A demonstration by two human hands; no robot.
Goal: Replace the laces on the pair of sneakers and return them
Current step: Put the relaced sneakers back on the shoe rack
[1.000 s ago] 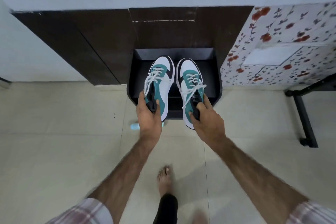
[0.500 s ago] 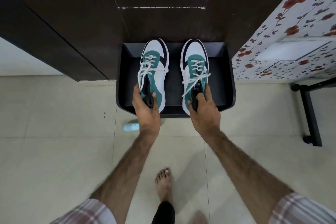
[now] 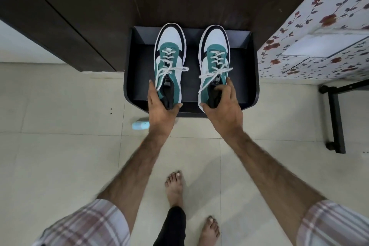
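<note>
Two white, teal and black sneakers with white laces lie side by side on a black shelf (image 3: 249, 78), toes pointing away from me. My left hand (image 3: 161, 110) grips the heel of the left sneaker (image 3: 170, 54), thumb along one side and fingers along the other. My right hand (image 3: 223, 110) grips the heel collar of the right sneaker (image 3: 215, 52), with fingers hooked into its opening. Both laces are tied in loose bows with ends hanging over the sides.
The shelf juts out from a dark wooden cabinet (image 3: 79, 16). A floral-covered surface (image 3: 319, 36) on a black metal stand (image 3: 335, 122) is at the right. A pale blue object (image 3: 140, 125) lies on the tiled floor left of my left wrist. My bare feet stand below.
Both hands carried the sneakers forward, further onto the black shelf, and I have leaned in closer. The sneakers sit wider apart than before.
</note>
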